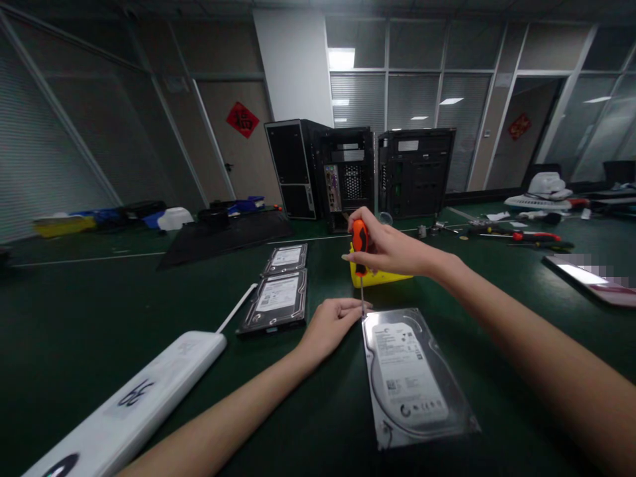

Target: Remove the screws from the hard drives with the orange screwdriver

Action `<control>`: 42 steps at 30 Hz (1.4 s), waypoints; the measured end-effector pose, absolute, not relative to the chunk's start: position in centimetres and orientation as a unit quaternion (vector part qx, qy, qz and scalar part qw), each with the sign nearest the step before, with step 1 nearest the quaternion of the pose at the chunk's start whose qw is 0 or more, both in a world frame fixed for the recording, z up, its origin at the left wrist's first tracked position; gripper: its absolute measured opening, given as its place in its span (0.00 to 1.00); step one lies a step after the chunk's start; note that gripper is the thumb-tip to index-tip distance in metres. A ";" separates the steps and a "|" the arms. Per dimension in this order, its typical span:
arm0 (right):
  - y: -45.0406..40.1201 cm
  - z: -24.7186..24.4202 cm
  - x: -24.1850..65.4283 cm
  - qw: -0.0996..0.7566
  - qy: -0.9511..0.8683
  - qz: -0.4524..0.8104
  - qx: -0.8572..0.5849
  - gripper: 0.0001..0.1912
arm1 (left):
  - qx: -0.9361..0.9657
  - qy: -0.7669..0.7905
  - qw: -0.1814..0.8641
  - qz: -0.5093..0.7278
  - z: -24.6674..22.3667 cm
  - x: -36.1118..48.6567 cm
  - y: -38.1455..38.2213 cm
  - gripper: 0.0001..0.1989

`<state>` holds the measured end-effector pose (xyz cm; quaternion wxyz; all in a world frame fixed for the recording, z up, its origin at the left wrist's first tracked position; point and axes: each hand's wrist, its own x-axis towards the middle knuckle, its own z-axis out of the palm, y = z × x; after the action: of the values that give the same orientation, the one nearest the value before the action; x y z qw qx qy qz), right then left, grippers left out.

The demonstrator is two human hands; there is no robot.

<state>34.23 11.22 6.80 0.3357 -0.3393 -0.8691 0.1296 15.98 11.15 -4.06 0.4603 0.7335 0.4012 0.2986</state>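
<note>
A silver hard drive with a white label lies flat on the green table in front of me. My right hand grips the orange and black handle of a screwdriver, held upright with its shaft pointing down to the drive's far left corner. Beside that corner, my left hand has its fingers closed together around the screwdriver's tip; whatever they pinch there is too small to make out. Behind the right hand sits a yellow container, partly hidden by it.
Two more hard drives lie left of my left hand. A white power strip runs along the near left. Computer cases stand at the back. A black mat, loose tools and a phone-like device also lie on the table.
</note>
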 end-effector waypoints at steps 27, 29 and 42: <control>11.3 6.8 34.4 0.315 -0.879 0.117 -0.338 0.20 | 0.755 0.412 0.429 0.276 -3.6 15.9 10.8 0.17; 11.3 6.8 34.3 0.315 -0.879 0.114 -0.339 0.20 | 0.750 0.412 0.436 0.278 -3.5 16.0 10.7 0.17; 11.1 6.7 34.1 0.309 -0.880 0.110 -0.342 0.20 | 0.727 0.417 0.441 0.321 -2.7 15.8 10.2 0.22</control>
<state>34.08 11.14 6.73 0.3094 -0.3420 -0.8805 0.1099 15.80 10.15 -2.74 0.4413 0.7272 0.4165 0.3208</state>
